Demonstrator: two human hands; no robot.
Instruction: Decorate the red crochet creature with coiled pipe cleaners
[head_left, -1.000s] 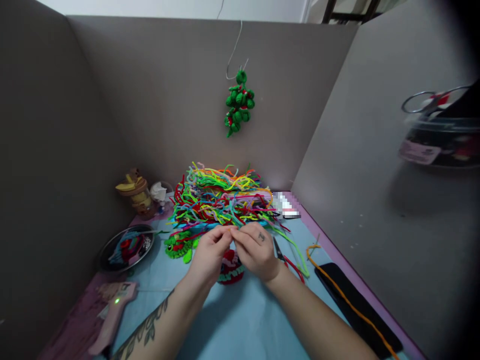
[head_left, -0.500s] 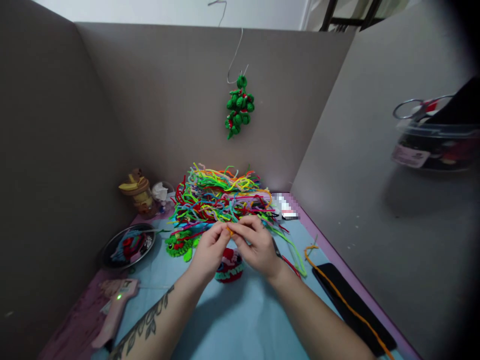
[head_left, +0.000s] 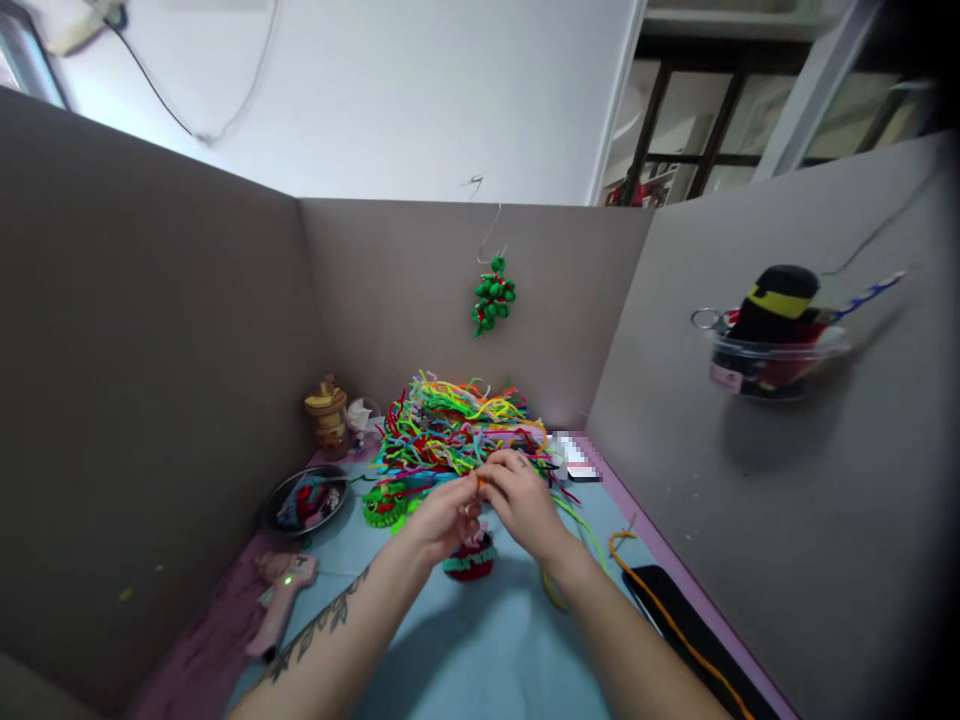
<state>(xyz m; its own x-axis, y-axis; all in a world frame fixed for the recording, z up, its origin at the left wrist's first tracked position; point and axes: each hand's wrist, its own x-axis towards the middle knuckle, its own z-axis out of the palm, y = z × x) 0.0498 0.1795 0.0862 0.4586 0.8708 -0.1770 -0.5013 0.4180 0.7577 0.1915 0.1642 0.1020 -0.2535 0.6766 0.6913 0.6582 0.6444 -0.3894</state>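
In the head view, my left hand and my right hand meet above the middle of the table. Fingertips of both pinch a small orange yarn piece, mostly hidden by the fingers. Just below them on the blue cloth sits a red crocheted piece with a teal ruffled edge, partly covered by my left hand. To the left lies a green crocheted piece with eyes. Behind my hands spreads a heap of many-coloured yarn strands.
A pink glue gun with a green light and a dark bowl of crocheted pieces are at left. An orange yarn strand crosses a black flat object at right. Grey panels enclose three sides; a tub hangs right, green crocheted pieces hang behind.
My view has tilted up, showing more wall above the panels. Both hands stay together on the orange yarn piece, the left fingers having shifted their hold. A yellowish loop now shows beside my right wrist.
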